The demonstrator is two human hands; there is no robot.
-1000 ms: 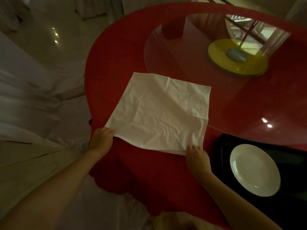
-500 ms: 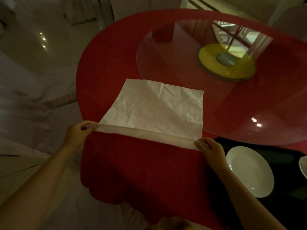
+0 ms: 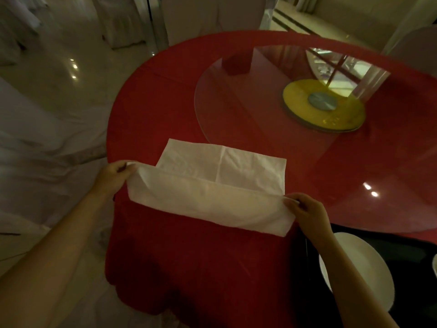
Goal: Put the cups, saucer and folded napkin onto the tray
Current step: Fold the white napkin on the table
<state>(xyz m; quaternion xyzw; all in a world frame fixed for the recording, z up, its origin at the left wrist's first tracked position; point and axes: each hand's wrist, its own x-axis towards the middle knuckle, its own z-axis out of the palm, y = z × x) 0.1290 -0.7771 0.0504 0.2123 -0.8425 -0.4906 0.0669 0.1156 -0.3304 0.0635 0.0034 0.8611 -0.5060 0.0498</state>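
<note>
A white cloth napkin (image 3: pixel 212 185) lies on the red tablecloth, its near edge lifted and folded toward the far edge. My left hand (image 3: pixel 113 176) pinches the napkin's left near corner. My right hand (image 3: pixel 307 209) pinches the right near corner. A white saucer (image 3: pixel 359 268) rests on the black tray (image 3: pixel 406 252) at the lower right, partly behind my right forearm. A sliver of a white cup (image 3: pixel 434 266) shows at the right edge of the frame.
A round table with a red cloth (image 3: pixel 177 102) carries a glass turntable (image 3: pixel 260 110) on a yellow hub (image 3: pixel 324 105). White-covered chairs (image 3: pixel 42 147) stand at the left and beyond the table. The table's edge falls away just below the napkin.
Both hands have lifted the napkin's near edge and carried it away from me, so the flat square is now folding over itself. The view shifted slightly.
</note>
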